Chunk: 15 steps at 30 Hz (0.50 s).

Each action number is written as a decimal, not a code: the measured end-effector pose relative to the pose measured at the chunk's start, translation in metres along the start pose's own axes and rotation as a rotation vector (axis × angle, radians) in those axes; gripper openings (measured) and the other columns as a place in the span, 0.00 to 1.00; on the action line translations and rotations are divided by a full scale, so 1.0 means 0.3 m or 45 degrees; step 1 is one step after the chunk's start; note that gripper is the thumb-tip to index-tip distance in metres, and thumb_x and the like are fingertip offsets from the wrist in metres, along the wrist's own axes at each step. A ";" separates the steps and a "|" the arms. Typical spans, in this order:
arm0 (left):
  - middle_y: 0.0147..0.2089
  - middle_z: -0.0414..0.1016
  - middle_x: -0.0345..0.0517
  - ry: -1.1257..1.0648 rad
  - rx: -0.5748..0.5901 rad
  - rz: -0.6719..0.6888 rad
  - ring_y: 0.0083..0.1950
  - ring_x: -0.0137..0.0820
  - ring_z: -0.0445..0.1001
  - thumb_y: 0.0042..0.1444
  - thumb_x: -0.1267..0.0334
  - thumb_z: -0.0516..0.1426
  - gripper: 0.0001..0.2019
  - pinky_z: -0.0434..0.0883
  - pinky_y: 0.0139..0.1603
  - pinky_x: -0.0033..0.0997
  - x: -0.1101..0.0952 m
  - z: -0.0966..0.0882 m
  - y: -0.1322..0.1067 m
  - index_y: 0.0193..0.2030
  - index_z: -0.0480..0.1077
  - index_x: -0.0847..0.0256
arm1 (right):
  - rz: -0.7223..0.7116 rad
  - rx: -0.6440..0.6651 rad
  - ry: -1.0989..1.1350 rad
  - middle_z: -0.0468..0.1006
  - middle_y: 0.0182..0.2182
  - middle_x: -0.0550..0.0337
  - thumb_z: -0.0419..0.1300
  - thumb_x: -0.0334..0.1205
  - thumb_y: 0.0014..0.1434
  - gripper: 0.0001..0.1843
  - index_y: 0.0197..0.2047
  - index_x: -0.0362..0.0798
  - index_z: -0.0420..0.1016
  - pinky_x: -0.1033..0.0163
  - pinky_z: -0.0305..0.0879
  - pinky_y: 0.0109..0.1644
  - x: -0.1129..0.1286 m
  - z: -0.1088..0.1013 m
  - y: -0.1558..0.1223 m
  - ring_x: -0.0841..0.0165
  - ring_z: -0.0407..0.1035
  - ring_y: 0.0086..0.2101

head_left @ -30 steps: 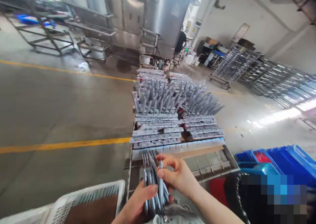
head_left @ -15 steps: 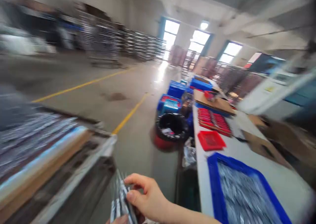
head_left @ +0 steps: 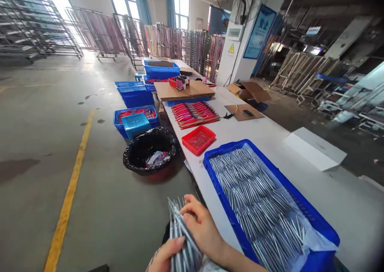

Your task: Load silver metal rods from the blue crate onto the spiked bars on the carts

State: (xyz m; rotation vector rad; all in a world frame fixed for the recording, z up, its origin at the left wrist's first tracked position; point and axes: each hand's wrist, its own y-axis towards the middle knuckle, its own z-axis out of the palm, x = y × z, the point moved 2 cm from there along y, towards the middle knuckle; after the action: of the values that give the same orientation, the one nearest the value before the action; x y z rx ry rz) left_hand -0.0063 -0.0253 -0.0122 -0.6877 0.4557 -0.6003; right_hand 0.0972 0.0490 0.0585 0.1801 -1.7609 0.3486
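A bundle of thin silver metal pieces (head_left: 181, 240) stands upright at the bottom middle of the view. My left hand (head_left: 163, 258) grips the bundle from below, fingers wrapped round it. My right hand (head_left: 201, 228) rests on the bundle's right side with its fingers curled over the pieces. Just to the right, a blue crate (head_left: 318, 222) on the white table (head_left: 270, 136) is filled with many similar silver pieces on a clear plastic liner.
A small red tray (head_left: 198, 139), rows of red items (head_left: 195, 114), cardboard sheets (head_left: 187, 90) and a white box (head_left: 315, 148) lie along the table. A black-lined bin (head_left: 150, 150) and blue crates (head_left: 135, 120) stand on the floor left of it. Metal racks line the back.
The view has swung right, from the cart stacked with silver pieces to the long white table. Both hands have kept hold of the bundle throughout.
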 end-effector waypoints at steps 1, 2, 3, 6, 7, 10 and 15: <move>0.31 0.80 0.54 -0.011 0.033 -0.035 0.40 0.50 0.75 0.44 0.65 0.59 0.21 0.67 0.48 0.51 -0.016 0.038 0.038 0.47 0.69 0.68 | 0.025 -0.073 0.000 0.64 0.54 0.52 0.51 0.29 0.52 0.11 0.35 0.46 0.73 0.60 0.51 0.57 -0.017 -0.027 0.014 0.66 0.54 0.56; 0.33 0.80 0.55 -0.021 0.067 -0.065 0.40 0.49 0.75 0.44 0.66 0.58 0.22 0.66 0.48 0.50 -0.036 0.074 0.075 0.48 0.68 0.69 | 0.052 -0.144 0.000 0.63 0.54 0.52 0.50 0.29 0.52 0.11 0.34 0.46 0.73 0.58 0.50 0.58 -0.034 -0.051 0.030 0.65 0.52 0.57; 0.35 0.79 0.55 -0.025 0.094 -0.091 0.40 0.48 0.75 0.45 0.67 0.58 0.22 0.66 0.48 0.49 -0.060 0.107 0.112 0.50 0.67 0.68 | 0.077 -0.208 0.005 0.63 0.54 0.52 0.50 0.29 0.52 0.11 0.34 0.46 0.73 0.57 0.49 0.58 -0.051 -0.072 0.050 0.65 0.52 0.57; 0.37 0.79 0.55 0.060 0.128 -0.107 0.41 0.46 0.75 0.46 0.69 0.57 0.21 0.66 0.48 0.47 -0.161 0.185 0.217 0.50 0.67 0.67 | 0.144 -0.347 0.038 0.63 0.54 0.52 0.50 0.29 0.51 0.11 0.34 0.47 0.72 0.57 0.52 0.57 -0.096 -0.115 0.133 0.63 0.55 0.56; 0.37 0.79 0.55 0.099 0.143 -0.091 0.42 0.46 0.75 0.46 0.70 0.57 0.20 0.66 0.49 0.47 -0.205 0.205 0.252 0.49 0.67 0.68 | 0.157 -0.381 0.034 0.63 0.54 0.52 0.51 0.29 0.50 0.11 0.35 0.47 0.72 0.58 0.55 0.56 -0.104 -0.124 0.171 0.63 0.57 0.54; 0.39 0.78 0.56 0.135 0.208 -0.021 0.44 0.46 0.74 0.46 0.70 0.58 0.21 0.66 0.50 0.45 -0.356 0.258 0.355 0.50 0.66 0.68 | 0.122 -0.425 0.000 0.67 0.51 0.52 0.54 0.30 0.48 0.15 0.41 0.47 0.71 0.61 0.61 0.49 -0.099 -0.143 0.316 0.63 0.65 0.46; 0.43 0.77 0.56 0.060 0.183 0.037 0.45 0.46 0.74 0.44 0.69 0.60 0.31 0.66 0.49 0.46 -0.598 0.325 0.497 0.57 0.58 0.64 | 0.086 -0.316 -0.085 0.73 0.39 0.60 0.52 0.28 0.48 0.19 0.44 0.49 0.70 0.66 0.65 0.41 -0.039 -0.164 0.585 0.68 0.68 0.35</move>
State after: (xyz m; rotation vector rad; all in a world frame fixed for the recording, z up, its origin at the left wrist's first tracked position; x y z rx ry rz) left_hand -0.0302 0.2265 -0.0150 -0.5303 0.4611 -0.6167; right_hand 0.0913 0.2299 0.0326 -0.0457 -1.8619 0.1716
